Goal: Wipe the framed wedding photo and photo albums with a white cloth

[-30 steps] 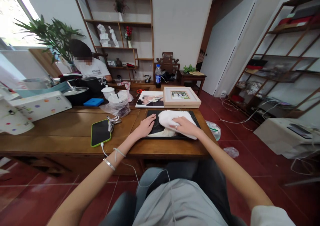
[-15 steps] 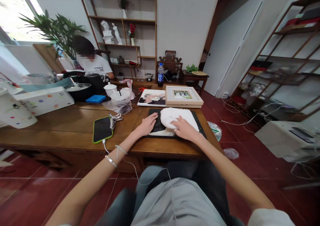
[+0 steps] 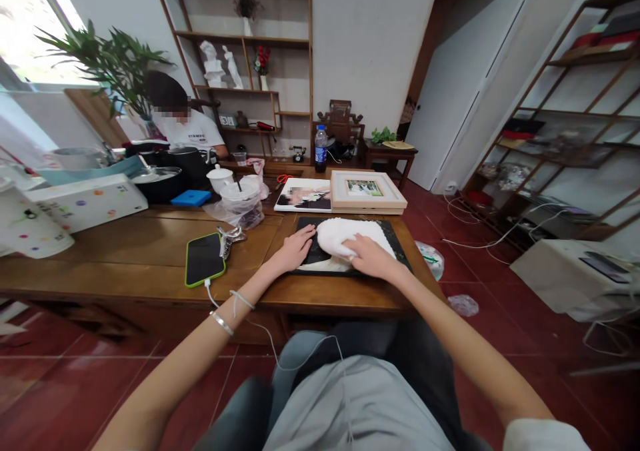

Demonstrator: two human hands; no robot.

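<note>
A white, fluffy cloth [image 3: 332, 239], probably a towel, lies partly bunched on a flat black board [image 3: 308, 255] at the table's front edge. My right hand [image 3: 369, 255] grips the near side of the bunched part, its fingers pressed into the white material. To the left, my left hand [image 3: 296, 247] lies flat on the board's left edge with fingers stretched out, apart from the cloth. A pale strip shows along the board's near edge between my hands; I cannot tell what it is.
Behind the board sit a framed picture [image 3: 369, 192] and a photo panel [image 3: 304, 194]. Left of my hands lies a green-edged phone [image 3: 205, 259] on a cable. A lidded cup [image 3: 241, 194] in plastic stands farther back. Across the table sits another person [image 3: 186, 128].
The bunched cloth has shifted slightly left and lies a little flatter. My right hand has moved only slightly with it, and my left hand stays in place.
</note>
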